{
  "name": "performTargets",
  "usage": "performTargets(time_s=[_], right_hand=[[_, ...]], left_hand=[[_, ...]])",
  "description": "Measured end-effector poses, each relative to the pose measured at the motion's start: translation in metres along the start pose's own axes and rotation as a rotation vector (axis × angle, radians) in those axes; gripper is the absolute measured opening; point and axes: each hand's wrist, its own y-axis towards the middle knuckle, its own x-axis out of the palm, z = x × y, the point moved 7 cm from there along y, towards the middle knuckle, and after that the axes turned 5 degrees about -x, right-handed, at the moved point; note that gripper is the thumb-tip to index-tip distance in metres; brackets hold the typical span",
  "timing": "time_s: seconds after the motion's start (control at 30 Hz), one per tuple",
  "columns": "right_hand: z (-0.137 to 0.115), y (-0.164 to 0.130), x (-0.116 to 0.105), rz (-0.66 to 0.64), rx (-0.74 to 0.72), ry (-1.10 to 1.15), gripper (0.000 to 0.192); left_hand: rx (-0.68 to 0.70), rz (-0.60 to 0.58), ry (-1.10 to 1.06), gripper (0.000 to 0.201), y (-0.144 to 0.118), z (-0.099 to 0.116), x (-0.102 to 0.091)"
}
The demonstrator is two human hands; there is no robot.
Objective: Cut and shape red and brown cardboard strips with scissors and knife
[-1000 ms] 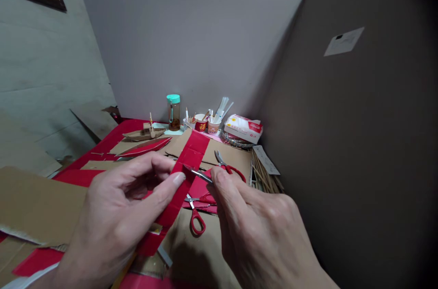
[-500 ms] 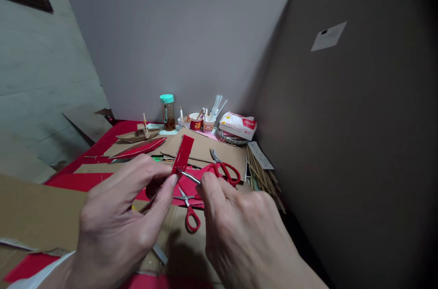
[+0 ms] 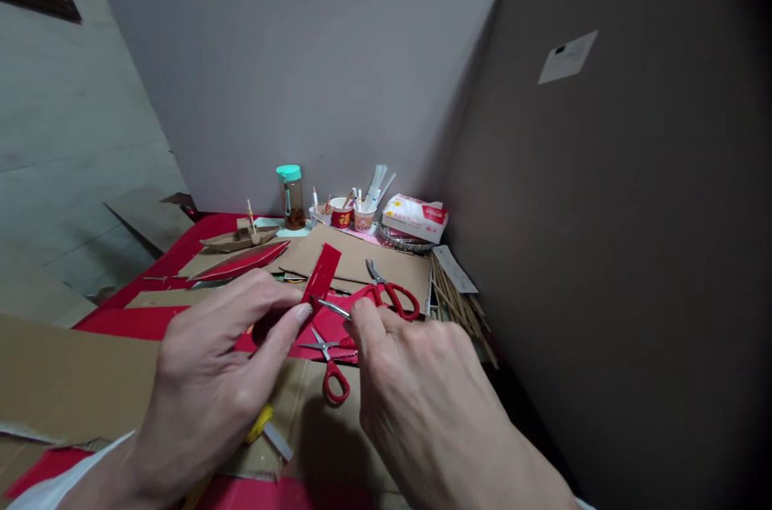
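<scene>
My left hand (image 3: 211, 381) pinches a narrow red strip (image 3: 321, 273) between thumb and forefinger; the strip sticks up and away from me. My right hand (image 3: 422, 405) grips a small pair of scissors (image 3: 334, 307) whose metal blades point left and meet the strip at its lower end. The scissors' handles are hidden inside my right hand. Just below the hands, a small red-handled pair of scissors (image 3: 330, 373) lies on the cardboard.
A larger red-handled pair of scissors (image 3: 392, 297) lies on a cardboard sheet (image 3: 355, 257). Behind are a jar with a teal lid (image 3: 291, 196), cups of sticks (image 3: 353, 212), a tissue pack (image 3: 415, 216), a cardboard boat (image 3: 240, 236) and wooden skewers (image 3: 461, 305). A tall cardboard panel (image 3: 603, 252) stands at the right.
The long red strip seen a second ago is now a short piece upright in my left fingers. The yellow-handled knife has come into view under my left hand. The view tilted slightly down.
</scene>
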Motion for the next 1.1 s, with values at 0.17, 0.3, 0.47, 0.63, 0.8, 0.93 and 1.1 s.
performTargets(time_s=[0.17,0.3,0.47,0.63,0.8,0.93,1.1], right_hand=[[-0.002,-0.003,0.003,0.022,0.04,0.062,0.028],[0.003,-0.005,0.004,0.051,0.026,0.09,0.029],[0.007,-0.006,0.009,0.069,-0.023,0.178,0.029],[0.005,-0.007,0.014,0.042,0.003,0.181,0.032],[0.01,0.001,0.009,0.041,0.099,0.558,0.025],[0.028,0.009,0.015,0.128,0.359,1.019,0.021],[0.024,0.006,0.038,0.08,0.478,1.444,0.016]], left_hand=[[-0.042,-0.042,-0.018,0.014,0.0,-0.004,0.004],[-0.235,-0.066,-0.127,0.01,0.004,-0.018,0.004],[-0.437,-0.035,-0.274,0.014,0.001,-0.023,0.006],[-0.492,0.01,-0.356,0.013,0.003,-0.029,0.009],[-0.514,0.087,-0.494,0.011,0.009,-0.047,0.01],[-0.657,0.046,-0.715,0.015,-0.001,-0.049,0.02],[-0.629,-0.186,-0.775,0.01,-0.013,-0.032,0.033]])
